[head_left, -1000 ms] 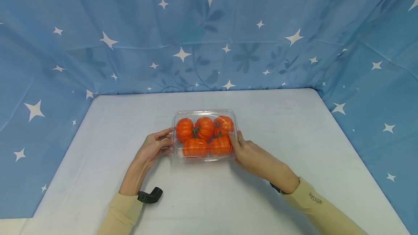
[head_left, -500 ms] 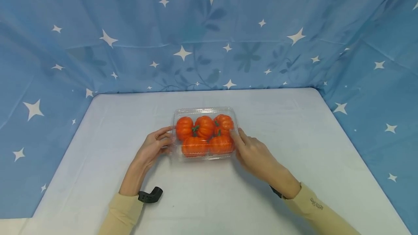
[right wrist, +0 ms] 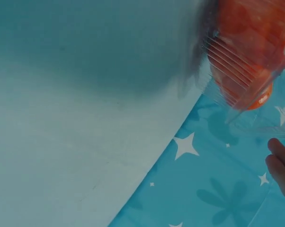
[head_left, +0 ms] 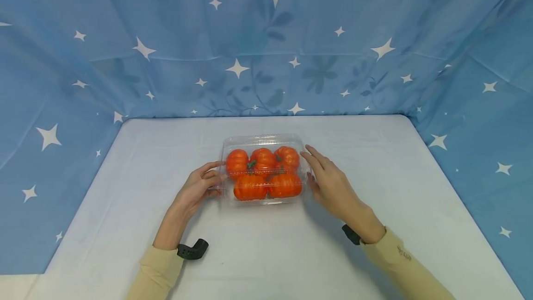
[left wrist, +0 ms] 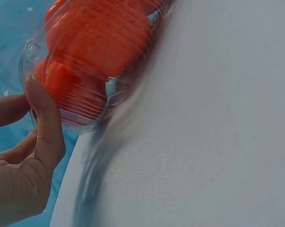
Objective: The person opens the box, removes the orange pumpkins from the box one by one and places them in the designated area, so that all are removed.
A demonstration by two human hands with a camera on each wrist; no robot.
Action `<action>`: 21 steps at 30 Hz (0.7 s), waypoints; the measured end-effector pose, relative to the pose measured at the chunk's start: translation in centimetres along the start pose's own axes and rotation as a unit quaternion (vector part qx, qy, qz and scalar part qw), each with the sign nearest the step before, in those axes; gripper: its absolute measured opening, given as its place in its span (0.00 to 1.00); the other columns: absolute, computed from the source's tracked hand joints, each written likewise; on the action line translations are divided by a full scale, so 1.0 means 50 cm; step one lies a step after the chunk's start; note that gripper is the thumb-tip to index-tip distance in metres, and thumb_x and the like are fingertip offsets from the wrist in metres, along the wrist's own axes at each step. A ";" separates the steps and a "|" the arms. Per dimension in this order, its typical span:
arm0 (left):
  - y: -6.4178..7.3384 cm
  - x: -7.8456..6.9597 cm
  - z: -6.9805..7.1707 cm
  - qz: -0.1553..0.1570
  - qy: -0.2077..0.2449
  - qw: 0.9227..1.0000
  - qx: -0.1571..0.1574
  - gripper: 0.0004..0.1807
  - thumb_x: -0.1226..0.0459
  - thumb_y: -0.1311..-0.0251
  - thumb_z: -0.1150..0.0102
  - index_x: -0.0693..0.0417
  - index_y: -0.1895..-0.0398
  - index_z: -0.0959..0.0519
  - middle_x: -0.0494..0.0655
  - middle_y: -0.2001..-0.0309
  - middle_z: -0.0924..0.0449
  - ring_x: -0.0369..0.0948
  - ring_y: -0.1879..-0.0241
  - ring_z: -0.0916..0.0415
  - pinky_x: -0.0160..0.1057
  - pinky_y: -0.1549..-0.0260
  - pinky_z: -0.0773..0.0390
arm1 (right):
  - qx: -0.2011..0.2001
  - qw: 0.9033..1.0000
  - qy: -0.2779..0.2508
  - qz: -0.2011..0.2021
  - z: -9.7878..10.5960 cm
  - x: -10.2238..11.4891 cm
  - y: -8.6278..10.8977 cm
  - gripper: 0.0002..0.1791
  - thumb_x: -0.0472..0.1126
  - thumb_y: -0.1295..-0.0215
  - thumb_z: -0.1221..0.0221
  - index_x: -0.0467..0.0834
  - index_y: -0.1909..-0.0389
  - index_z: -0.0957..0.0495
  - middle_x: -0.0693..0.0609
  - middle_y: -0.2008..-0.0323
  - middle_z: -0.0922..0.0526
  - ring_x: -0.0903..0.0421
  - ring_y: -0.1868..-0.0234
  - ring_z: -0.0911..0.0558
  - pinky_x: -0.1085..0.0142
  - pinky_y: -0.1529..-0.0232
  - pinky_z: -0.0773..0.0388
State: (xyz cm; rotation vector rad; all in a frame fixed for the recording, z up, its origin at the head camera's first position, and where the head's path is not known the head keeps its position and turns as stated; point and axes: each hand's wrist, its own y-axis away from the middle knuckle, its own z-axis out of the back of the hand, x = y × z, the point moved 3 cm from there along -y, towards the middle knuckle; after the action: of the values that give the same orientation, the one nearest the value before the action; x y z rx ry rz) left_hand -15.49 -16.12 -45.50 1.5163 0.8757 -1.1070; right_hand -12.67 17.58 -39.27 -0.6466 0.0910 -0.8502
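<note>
A clear plastic clamshell container rests on the table, holding several small orange pumpkins with green stems. Its clear lid is raised at the front, the near edge crossing above the pumpkins. At the container's left rim, my left hand pinches the plastic between thumb and fingers; the left wrist view shows the thumb tip on the rim. My right hand is at the right side, fingers extended along the lid's edge. In the right wrist view only some fingertips show, just beside the lid.
A white cloth-covered table lies under the container. Blue curtains with white stars hang behind the table and along both sides. A black wrist strap mount juts from the left wrist.
The lid's front edge has risen and swung back, away from the container's front rim. My right hand has moved slightly up and right, its fingers straightening off the lid. The left hand stays at the rim.
</note>
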 end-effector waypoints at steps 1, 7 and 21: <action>0.000 0.000 0.000 0.000 0.001 1.000 0.000 0.32 0.69 0.29 0.43 0.62 0.24 0.38 0.45 0.58 0.17 0.37 0.67 0.23 0.34 0.68 0.18 | -0.002 1.000 -0.009 -0.003 0.001 -0.002 -0.004 0.35 0.22 0.45 0.32 0.31 0.34 0.29 0.31 0.34 0.25 0.35 0.45 0.17 0.47 0.49 0.16; -0.001 0.002 0.001 0.000 0.010 1.000 0.001 0.29 0.69 0.29 0.43 0.63 0.27 0.37 0.44 0.63 0.17 0.36 0.71 0.23 0.33 0.70 0.19 | -0.028 0.998 -0.058 -0.012 0.005 -0.017 -0.034 0.33 0.18 0.42 0.37 0.30 0.34 0.30 0.35 0.36 0.23 0.38 0.42 0.17 0.49 0.47 0.16; -0.001 -0.003 0.010 0.009 0.022 1.000 -0.017 0.28 0.66 0.29 0.43 0.62 0.28 0.34 0.43 0.69 0.19 0.37 0.71 0.24 0.33 0.69 0.20 | -0.067 0.982 -0.159 -0.080 -0.004 -0.070 -0.093 0.25 0.23 0.34 0.39 0.34 0.36 0.27 0.37 0.47 0.15 0.40 0.50 0.13 0.45 0.49 0.16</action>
State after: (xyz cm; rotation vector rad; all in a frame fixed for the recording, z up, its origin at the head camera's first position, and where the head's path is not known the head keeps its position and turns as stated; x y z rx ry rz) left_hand -15.71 -16.60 -45.42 1.5219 0.9049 -1.0435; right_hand -18.17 17.76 -37.42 -0.9183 -0.1971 -0.8900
